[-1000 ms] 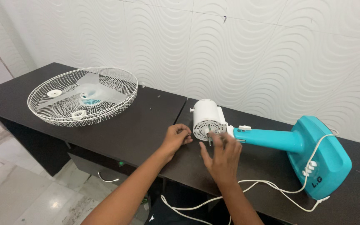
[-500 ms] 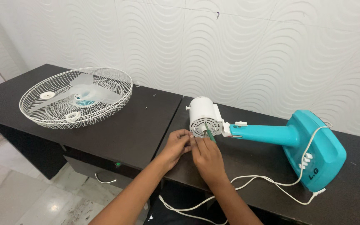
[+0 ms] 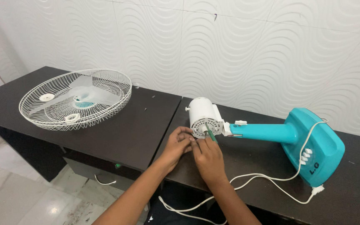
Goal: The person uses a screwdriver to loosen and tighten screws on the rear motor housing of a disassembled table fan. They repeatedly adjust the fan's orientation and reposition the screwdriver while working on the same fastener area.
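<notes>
A dismantled fan lies on its side on the right dark table [image 3: 346, 191]: white motor housing [image 3: 203, 113] with its bare shaft pointing at me, teal neck [image 3: 263, 132], teal base [image 3: 315, 146]. My right hand [image 3: 207, 157] is closed around a slim green-handled tool [image 3: 211, 136] just below the motor's face. My left hand [image 3: 176, 143] rests beside it with curled fingers, fingertips touching the right hand. Whether it holds anything is hidden.
A white wire fan guard [image 3: 76, 100] with a pale blade inside lies on the left dark table [image 3: 138, 137]. Small dark screws [image 3: 145, 109] sit near the seam between the tables. A white power cord [image 3: 251, 179] loops off the front edge. Tiled floor below.
Both hands have come down from the motor's face to the table just in front of it and drawn together. The view has shifted slightly.
</notes>
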